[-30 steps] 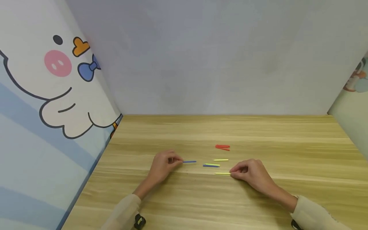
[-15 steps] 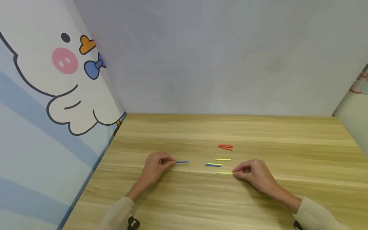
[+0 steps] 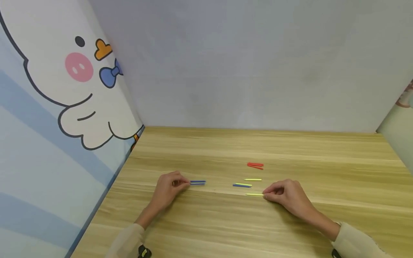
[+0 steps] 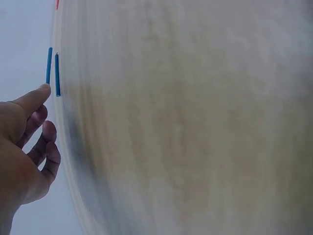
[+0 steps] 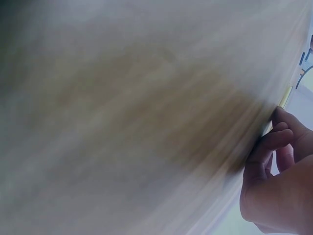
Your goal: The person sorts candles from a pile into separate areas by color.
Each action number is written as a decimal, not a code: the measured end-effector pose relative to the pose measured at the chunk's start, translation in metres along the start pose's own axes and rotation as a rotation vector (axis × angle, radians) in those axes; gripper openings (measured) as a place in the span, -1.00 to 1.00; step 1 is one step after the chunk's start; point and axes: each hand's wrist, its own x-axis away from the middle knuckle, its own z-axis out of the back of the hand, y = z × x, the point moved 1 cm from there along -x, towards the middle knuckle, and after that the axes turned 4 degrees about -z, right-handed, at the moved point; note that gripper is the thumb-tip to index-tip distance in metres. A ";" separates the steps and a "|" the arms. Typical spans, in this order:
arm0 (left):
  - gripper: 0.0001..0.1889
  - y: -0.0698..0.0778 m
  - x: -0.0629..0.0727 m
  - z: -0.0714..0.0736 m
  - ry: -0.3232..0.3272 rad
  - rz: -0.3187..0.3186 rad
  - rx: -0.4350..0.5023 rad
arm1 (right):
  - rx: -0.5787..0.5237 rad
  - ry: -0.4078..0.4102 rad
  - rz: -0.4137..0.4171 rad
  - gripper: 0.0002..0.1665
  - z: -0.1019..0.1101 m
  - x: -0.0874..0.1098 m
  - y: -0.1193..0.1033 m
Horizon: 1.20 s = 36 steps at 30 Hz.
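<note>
My left hand (image 3: 169,188) pinches one end of a thin blue stick (image 4: 48,63) between thumb and finger. Close beside it, slightly apart, is a second blue stick (image 4: 57,78). My right hand (image 3: 288,197) pinches the right end of a yellow stick (image 3: 254,195) low over the wooden table (image 3: 219,229); whether that stick touches the wood I cannot tell. Between the hands, a blue stick (image 3: 242,186) lies against a yellow-green stick (image 3: 244,184). Another yellow stick (image 3: 253,179) lies just behind them. Fingers partly hide both held sticks.
Several red sticks (image 3: 255,165) lie in a small bunch farther back on the table. A grey wall panel (image 3: 251,71) rises at the back edge. On the left stands a panel with a cartoon bird (image 3: 79,67), and a pale panel (image 3: 400,132) closes the right.
My left hand has moved left with its blue stick, and a second blue stick now shows beside it. My right hand stays nearly still on the yellow stick. The head view has shifted slightly.
</note>
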 end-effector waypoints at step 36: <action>-0.95 0.010 -0.004 -0.007 -0.011 0.024 0.047 | 0.004 0.004 -0.008 -0.95 0.001 0.001 -0.002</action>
